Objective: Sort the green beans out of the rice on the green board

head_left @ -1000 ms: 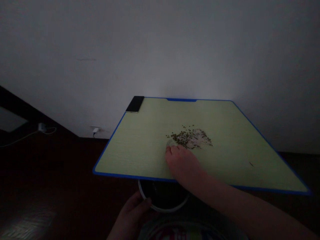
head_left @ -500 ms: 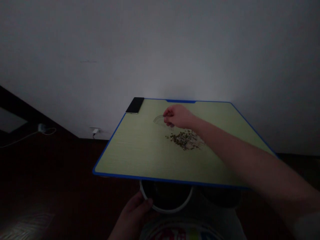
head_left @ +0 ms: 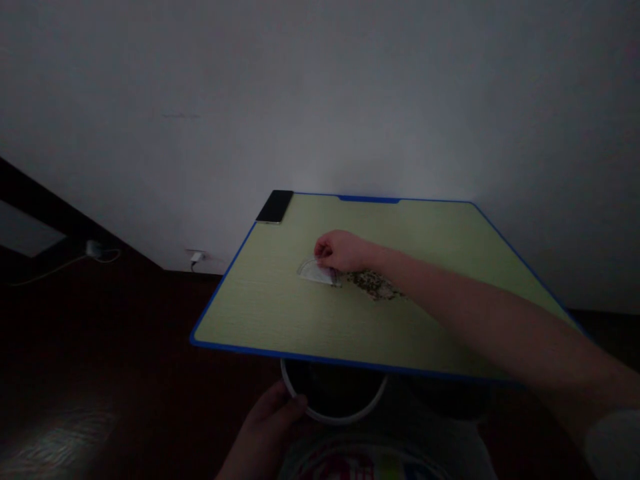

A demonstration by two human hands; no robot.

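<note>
My right hand pinches a clear plastic protractor by its curved edge. The protractor's straight edge faces me, low at the tabletop, with a few dark grains along it. Just right of it lies a loose pile of small dark green beans and pale grains, partly covered by my right forearm. Below the table's front edge, my left hand grips the white rim of a dark-inside bowl, thumb over the rim. What the bowl contains is too dark to make out.
The pale folding table has a blue edge and stands near a grey wall. A black phone lies at its far left corner. A white plug sits in a wall socket to the left, over a dark floor.
My right hand has lifted the protractor from the pile's near left side, carried it to the far side, then lowered it left of the pile. My left hand still holds the bowl.
</note>
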